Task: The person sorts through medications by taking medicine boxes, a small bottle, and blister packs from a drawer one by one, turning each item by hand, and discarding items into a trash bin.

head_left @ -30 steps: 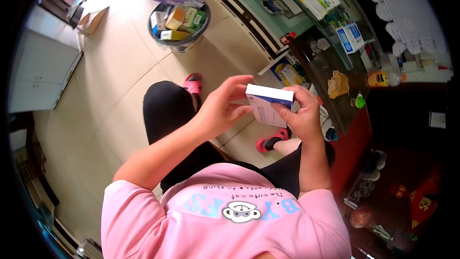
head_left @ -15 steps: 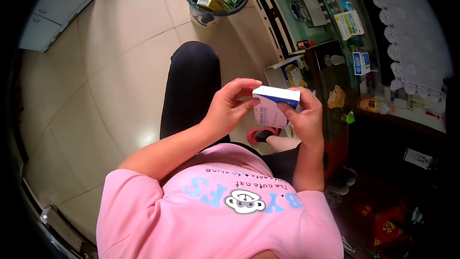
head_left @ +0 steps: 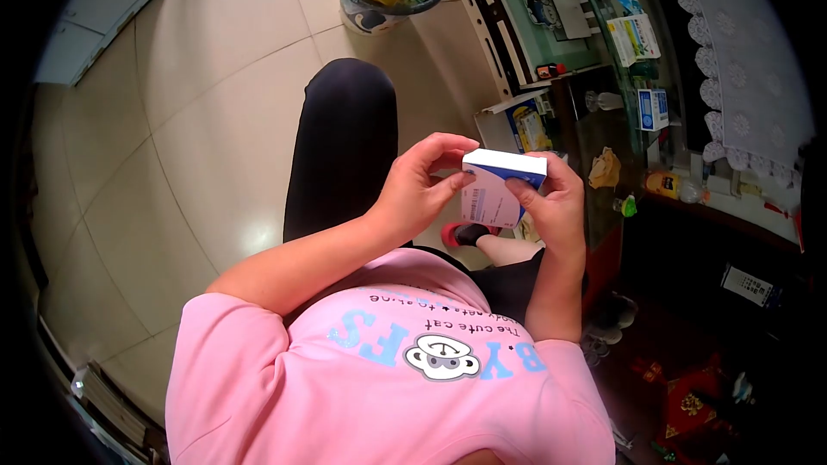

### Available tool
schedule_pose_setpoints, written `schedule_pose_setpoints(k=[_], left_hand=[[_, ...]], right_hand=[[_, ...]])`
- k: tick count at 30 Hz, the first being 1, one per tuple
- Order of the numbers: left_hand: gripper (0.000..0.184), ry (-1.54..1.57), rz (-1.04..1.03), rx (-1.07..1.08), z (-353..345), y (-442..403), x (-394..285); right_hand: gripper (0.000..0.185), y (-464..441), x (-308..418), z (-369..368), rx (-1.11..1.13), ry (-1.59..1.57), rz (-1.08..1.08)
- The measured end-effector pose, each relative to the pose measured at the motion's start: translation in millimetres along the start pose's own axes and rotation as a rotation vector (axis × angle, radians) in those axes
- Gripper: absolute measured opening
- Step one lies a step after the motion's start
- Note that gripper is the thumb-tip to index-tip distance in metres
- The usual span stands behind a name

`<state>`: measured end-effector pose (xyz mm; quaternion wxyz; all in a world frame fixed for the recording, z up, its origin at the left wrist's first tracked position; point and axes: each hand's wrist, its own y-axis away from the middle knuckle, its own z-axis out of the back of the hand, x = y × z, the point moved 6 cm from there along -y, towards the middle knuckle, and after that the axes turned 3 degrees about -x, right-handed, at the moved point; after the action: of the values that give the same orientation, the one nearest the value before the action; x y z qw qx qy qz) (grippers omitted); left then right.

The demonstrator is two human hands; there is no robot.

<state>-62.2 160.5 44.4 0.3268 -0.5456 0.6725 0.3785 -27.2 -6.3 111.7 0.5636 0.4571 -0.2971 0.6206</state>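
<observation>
A small white and blue carton [head_left: 493,195] is held up in front of my chest, its plain white narrow side facing up and a barcode on its pale face. My right hand [head_left: 556,202] grips its right end, thumb pressed on the front and fingers behind. At the left end, my left hand [head_left: 428,176] pinches the upper corner between thumb and fingertips. The carton's back is hidden from me.
A round bin [head_left: 379,17] filled with several cartons stands on the tiled floor ahead. To the right is a glass-topped cabinet [head_left: 594,142] bearing cartons, including a blue-white one [head_left: 652,110], and a crumpled tan item [head_left: 605,169]. A white cabinet [head_left: 95,9] stands far left.
Both hands and the carton have shifted slightly right and up in the view. The grip looks the same, and the bin sits a little higher in the picture.
</observation>
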Motion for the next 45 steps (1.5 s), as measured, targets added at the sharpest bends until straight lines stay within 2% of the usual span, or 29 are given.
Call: schedule_pose_setpoints(k=[12, 26, 31, 45], left_hand=[[0.031, 0.002, 0.077, 0.003, -3.8, -0.5, 4.9], [0.03, -0.026, 0.016, 0.009, -6.2, 2.5, 2.0], [0.03, -0.039, 0.034, 0.007, -7.3, 2.7, 0.6], [0.029, -0.064, 0.032, 0.001, -9.9, 3.8, -0.9]], right_hand=[[0.027, 1.1, -6.8, 3.5, 0.02, -0.026, -0.029], [0.027, 5.2, -0.8, 6.2, 0.003, 0.033, 0.059], [0.029, 5.5, -8.8, 6.9, 0.023, -0.056, -0.054], [0.031, 3.9, -13.5, 7.3, 0.06, -0.14, -0.053]])
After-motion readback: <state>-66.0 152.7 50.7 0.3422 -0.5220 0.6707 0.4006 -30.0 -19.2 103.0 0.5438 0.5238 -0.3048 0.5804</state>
